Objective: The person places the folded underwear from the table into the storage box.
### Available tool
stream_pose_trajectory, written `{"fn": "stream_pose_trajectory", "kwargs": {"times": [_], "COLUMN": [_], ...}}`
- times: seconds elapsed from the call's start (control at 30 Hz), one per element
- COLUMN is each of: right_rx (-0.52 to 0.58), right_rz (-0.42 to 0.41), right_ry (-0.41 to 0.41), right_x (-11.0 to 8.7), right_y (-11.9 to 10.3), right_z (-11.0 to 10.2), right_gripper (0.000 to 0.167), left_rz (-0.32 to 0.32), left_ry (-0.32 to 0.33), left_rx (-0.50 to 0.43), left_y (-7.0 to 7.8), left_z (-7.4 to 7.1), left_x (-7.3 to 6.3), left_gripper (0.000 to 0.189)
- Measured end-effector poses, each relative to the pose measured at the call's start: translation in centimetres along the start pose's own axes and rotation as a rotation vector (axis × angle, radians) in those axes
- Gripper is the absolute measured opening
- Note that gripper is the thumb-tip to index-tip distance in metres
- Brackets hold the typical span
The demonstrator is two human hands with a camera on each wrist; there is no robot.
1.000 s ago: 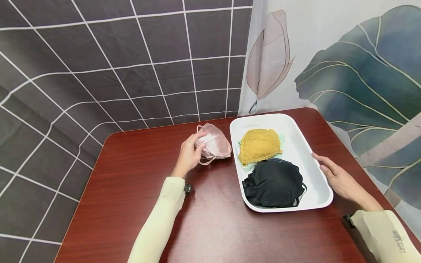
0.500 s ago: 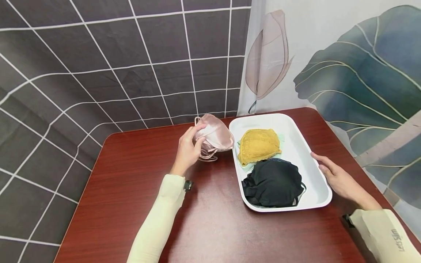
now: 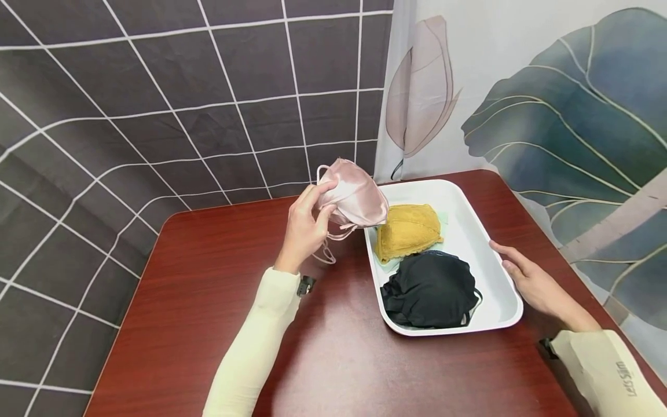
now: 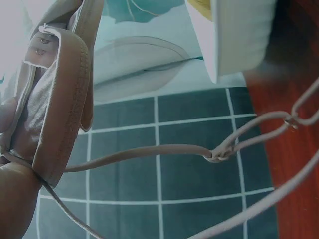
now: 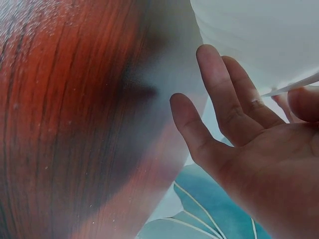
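My left hand pinches a folded pink satin bra between thumb and fingers, above the table by the tray's left rim. In the left wrist view the bra's back band shows small hooks, and its thin straps dangle. The white tray holds a mustard-yellow bra at the back and a black bra in front. Against the tray's right rim rests my right hand. Its fingers are extended along the outer wall in the right wrist view.
Under the yellow bra a pale green piece of cloth peeks out. The red-brown wooden table extends left and front of the tray. Behind it hang a dark grid-patterned curtain and a leaf-patterned one.
My left hand has lifted the pink bra off the table and carried it up and right, to the tray's left rim. The right hand stays at the right rim.
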State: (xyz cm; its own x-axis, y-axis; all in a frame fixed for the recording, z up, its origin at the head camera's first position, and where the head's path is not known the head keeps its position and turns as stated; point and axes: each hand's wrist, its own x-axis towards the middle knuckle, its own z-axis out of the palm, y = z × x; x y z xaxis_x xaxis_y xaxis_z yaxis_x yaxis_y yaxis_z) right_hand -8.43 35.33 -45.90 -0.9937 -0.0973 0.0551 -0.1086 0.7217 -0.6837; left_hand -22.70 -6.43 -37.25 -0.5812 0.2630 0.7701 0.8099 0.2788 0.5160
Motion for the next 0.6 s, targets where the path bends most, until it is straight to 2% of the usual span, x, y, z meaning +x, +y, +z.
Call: {"fn": "stream_pose_trajectory", "kwargs": {"times": [0.33, 0.6], "right_rx": [-0.021, 0.013], "right_rz": [0.002, 0.013], "right_ry": [0.005, -0.013], "right_x": [-0.1, 0.1], "right_y": [0.2, -0.1], "right_z": [0.1, 0.0], "right_gripper": [0.047, 0.047], "left_rz": [0.077, 0.138], "left_ry": [0.024, 0.024], "left_rx": [-0.061, -0.102], "left_y": [1.6, 3.2], "left_z": [1.4, 3.0], "left_x": [2.4, 4.1], "left_gripper": [0.040, 0.038]}}
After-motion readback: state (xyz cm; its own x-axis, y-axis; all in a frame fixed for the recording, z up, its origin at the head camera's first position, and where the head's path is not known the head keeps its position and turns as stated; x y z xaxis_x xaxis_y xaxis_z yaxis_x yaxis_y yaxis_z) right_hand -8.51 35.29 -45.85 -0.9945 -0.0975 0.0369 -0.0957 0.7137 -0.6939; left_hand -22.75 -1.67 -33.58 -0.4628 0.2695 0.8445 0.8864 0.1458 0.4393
